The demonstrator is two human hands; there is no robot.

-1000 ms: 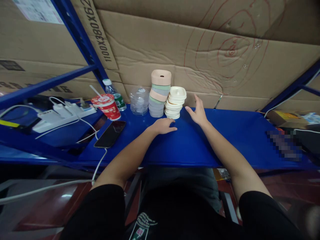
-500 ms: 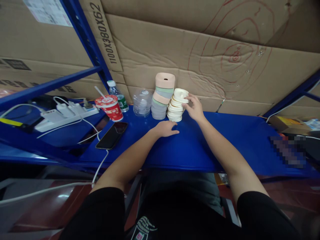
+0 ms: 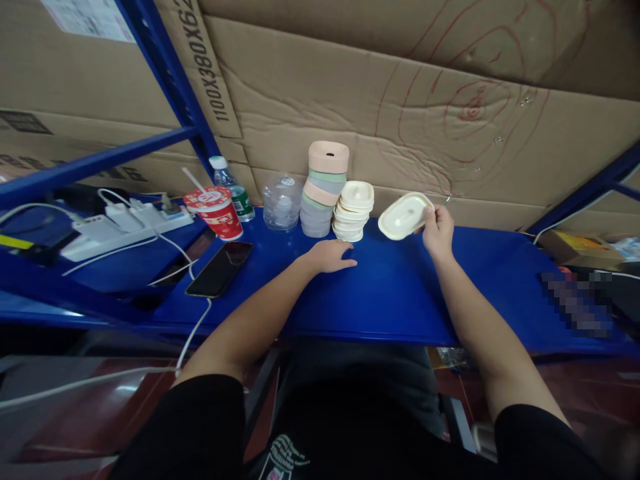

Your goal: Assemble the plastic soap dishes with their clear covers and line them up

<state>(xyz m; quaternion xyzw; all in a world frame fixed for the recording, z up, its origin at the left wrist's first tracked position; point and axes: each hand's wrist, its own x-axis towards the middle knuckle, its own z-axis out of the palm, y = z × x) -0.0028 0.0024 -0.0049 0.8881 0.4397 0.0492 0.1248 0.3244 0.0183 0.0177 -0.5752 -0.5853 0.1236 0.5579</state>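
Note:
My right hand grips a cream, rounded-rectangular lid by its right edge. The lid is held up and tilted, right of a stack of similar cream lids. My left hand rests on the blue table just in front of that stack, thumb and fingers apart, holding nothing. Left of the cream lids rises a taller, uneven stack of containers in pink, green and grey, with a pink one on top that has a dark slot. A clear plastic container stands beside it.
On the left are a red paper cup with a straw, a water bottle, a black phone and a white power strip with cables. Cardboard lines the back. An open box sits far right.
My right hand has lifted a cream lid off the top of the stack and moved it to the right. The stack is lower. My left hand has stayed in place.

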